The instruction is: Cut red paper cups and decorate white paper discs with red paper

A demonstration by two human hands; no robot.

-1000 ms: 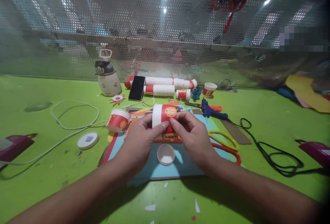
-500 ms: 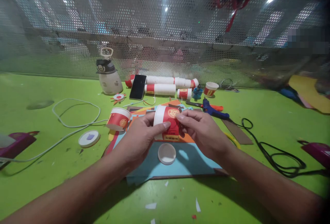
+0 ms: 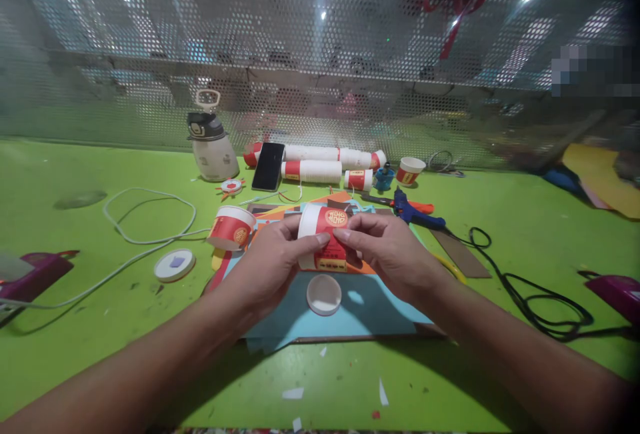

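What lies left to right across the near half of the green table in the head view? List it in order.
left purple object → white disc → tipped paper cup → held cup → blue glue gun → black cable → right purple object

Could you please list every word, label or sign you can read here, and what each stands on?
"囍", seemingly: gold roundel on the red-and-white cup held between the left hand and the right hand.
Yellow band at that cup's base: print too small to read.
Gold roundel on the lying cup: blurred.
Badge on the white bottle: too small.
Nothing else legible.
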